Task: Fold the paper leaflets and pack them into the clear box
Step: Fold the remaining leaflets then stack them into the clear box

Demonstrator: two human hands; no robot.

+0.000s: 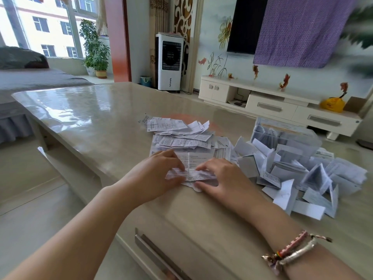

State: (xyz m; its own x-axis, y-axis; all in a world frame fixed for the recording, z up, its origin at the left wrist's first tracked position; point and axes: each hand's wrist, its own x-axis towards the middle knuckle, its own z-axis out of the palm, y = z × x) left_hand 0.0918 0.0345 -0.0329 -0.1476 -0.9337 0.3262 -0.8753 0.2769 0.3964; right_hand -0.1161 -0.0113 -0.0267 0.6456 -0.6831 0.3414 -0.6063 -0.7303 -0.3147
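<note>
The glossy beige table carries everything, its near edge running under the person's forearms. Toward its right edge stands the clear box, already holding what look like folded leaflets, though its blurred walls make the contents hard to read. Between the box and the near right corner sprawls a heap of folded leaflets, probably left close by so they can be packed in batches. Toward the middle of the table lies a pile of unfolded leaflets, within easy reach. Just nearer than that pile, close to the near edge, is the leaflet now being worked. The left hand pinches its left end with curled fingers, while the right hand grips the right end, thumb tucked beneath, seemingly bringing the near edge over to make a crease. A bracelet circles the right wrist.
</note>
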